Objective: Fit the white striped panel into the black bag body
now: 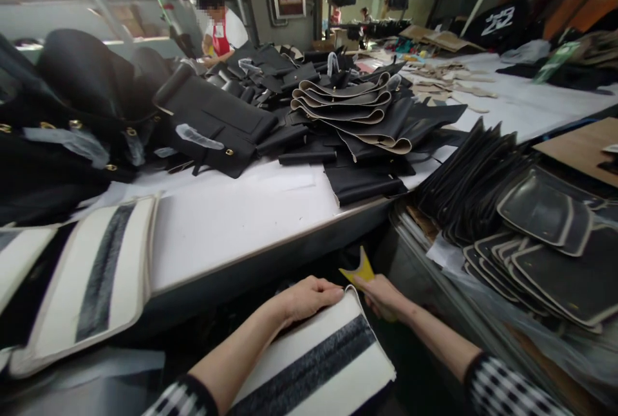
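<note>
A white panel with a black stripe (309,364) lies at the bottom middle, close to my body. My left hand (311,299) rests along its far edge, fingers together and gripping near the corner. My right hand (383,297), just beyond that corner, is closed around a yellow tool with a V-shaped notch at its end (360,269). The tool's lower part is hidden in my fist, and its notched end points up and away from me. Similar white striped panels (62,300) are stacked at the left, overhanging the table edge.
A white table (232,223) runs across in front of me. Folded black pieces with pale lining (342,107) and black bag parts (217,120) are heaped on it. Stacked black panels (564,268) stand at the right. A person in a red apron (222,36) works behind.
</note>
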